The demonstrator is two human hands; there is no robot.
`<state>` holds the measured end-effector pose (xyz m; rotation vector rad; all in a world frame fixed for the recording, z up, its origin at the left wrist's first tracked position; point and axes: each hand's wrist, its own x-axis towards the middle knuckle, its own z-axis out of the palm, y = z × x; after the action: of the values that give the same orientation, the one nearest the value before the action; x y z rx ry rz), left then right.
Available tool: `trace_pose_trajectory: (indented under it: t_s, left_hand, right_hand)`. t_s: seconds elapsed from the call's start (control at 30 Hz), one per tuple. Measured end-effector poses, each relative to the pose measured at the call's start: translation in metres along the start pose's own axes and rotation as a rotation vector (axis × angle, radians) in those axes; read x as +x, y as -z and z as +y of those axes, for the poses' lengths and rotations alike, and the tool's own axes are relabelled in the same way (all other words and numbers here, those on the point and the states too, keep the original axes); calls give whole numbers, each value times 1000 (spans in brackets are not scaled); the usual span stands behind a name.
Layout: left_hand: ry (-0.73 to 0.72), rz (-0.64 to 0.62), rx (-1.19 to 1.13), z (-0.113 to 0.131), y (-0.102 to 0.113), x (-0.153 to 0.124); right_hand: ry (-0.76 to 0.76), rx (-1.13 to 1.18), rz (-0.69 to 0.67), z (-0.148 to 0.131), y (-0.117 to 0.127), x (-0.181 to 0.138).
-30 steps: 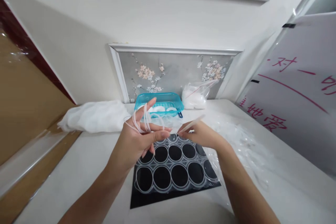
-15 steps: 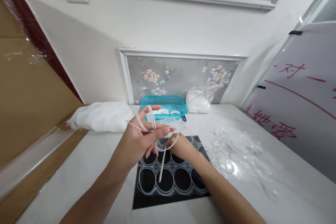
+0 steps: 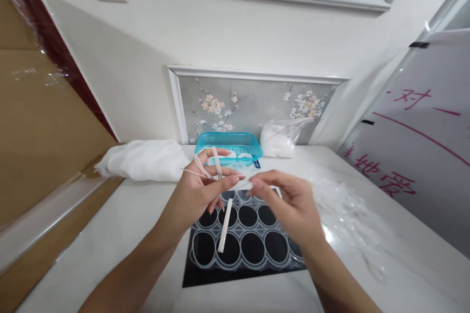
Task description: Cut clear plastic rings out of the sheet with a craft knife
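Observation:
White translucent cord (image 3: 216,162) is looped around the fingers of my left hand (image 3: 196,193), whose thumb and a finger pinch it. My right hand (image 3: 293,200) meets the left fingertips, its thumb and index finger closed on the same cord. Below both hands lies a clear plastic mould (image 3: 240,249) with several round cavities, on a black sheet (image 3: 196,279). A flat white stick (image 3: 225,225) rests slantwise across the mould, touched by neither hand.
Behind the hands stands a turquoise basket (image 3: 227,136) holding white pieces. A clear bag (image 3: 279,144) of white material is beside it. A white soft bundle (image 3: 143,160) lies left, and clear plastic loops (image 3: 352,210) spread right. Cardboard (image 3: 47,122) borders the left edge.
My right hand has come up from the mould, rightward and to the left fingertips, where it now pinches the cord. The hanging loop of cord has been drawn up. The stick lies uncovered.

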<state>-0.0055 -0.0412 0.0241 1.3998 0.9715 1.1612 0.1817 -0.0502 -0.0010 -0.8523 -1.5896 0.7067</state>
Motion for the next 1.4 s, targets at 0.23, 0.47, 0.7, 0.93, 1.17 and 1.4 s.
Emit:
trace_pose_trajectory:
  t_s: [0.23, 0.47, 0.7, 0.93, 1.17, 1.4]
  left_hand:
    - [35, -83, 18, -2, -7, -6]
    - [246, -404, 102, 1, -10, -12]
    - [246, -453, 357, 10, -16, -29]
    - [289, -603, 464, 14, -20, -35]
    - [84, -419, 434, 19, -9, -28]
    - [65, -373, 281, 9, -9, -28]
  right_hand:
    - [-43, -127, -214, -2, -17, -4]
    - [-189, 498, -401, 11, -13, 8]
    - [-240, 635, -677, 8, -8, 2]
    - [-131, 219, -714, 1, 4, -5]
    - [-74, 201, -123, -7, -7, -11]
    - [-93, 375, 14, -16, -21, -17]
